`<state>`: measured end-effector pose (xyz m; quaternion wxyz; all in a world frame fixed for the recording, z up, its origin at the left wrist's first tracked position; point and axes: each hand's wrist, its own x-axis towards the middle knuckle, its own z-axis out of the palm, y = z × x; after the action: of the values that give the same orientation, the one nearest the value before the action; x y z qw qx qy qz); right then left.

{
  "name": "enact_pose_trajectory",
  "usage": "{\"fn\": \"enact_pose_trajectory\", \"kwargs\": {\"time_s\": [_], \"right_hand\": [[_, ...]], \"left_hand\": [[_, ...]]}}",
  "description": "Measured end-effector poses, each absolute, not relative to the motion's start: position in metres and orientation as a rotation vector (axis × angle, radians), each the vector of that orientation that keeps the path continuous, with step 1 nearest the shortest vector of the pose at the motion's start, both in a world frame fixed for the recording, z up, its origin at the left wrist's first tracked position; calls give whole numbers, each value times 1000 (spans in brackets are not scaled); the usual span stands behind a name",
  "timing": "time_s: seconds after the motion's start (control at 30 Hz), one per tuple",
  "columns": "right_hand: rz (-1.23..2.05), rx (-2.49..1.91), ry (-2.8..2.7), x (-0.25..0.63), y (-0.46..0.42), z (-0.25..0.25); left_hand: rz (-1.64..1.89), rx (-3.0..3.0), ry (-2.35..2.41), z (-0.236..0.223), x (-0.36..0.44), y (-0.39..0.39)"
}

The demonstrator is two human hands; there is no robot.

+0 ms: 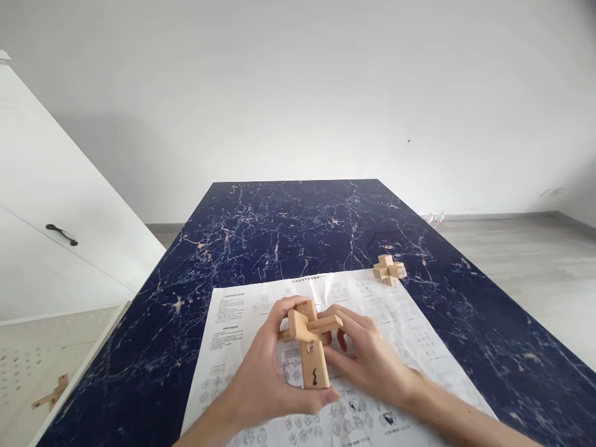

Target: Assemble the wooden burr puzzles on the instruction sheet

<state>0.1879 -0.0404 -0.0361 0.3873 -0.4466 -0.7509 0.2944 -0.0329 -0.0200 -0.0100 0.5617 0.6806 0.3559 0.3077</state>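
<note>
An interlocking wooden burr puzzle (307, 335), made of crossed light-wood bars, is held up over the printed sheet (233, 347). My left hand (267, 366) is closed around it, fingers at its far end and thumb at its near end by a bar marked 3. From the right, the bent fingers and thumb of my right hand (363, 347) close on the puzzle's side, partly hidden behind a bar that sticks out. Diagrams and small print cover the sheet, which lies creased beneath both hands.
A smaller assembled wooden burr puzzle (390, 270) sits at the sheet's far right corner. The dark blue marbled table (288, 230) reaches toward a pale wall. Left of it, wooden bars (51, 392) lie on a light perforated surface (28, 366) below a white cabinet (60, 186).
</note>
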Motion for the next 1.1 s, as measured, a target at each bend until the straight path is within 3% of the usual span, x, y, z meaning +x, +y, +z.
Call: {"fn": "enact_pose_trajectory", "kwargs": {"time_s": [0.4,0.63,0.8,1.1], "right_hand": [[723,-1264,-1640,201,-27,-26],[356,-1470,-1890,213,-14,-38],[198,-1320,-1966,209,-19,-35],[428,-943,-1994,204,-27,-19]], "left_hand": [[793,1561,1148,-1,-34,-15],[921,1585,1352,7,-26,-14],[933,1720,1320,3,-26,-14],[812,1867,1076,0,-27,-17]]}}
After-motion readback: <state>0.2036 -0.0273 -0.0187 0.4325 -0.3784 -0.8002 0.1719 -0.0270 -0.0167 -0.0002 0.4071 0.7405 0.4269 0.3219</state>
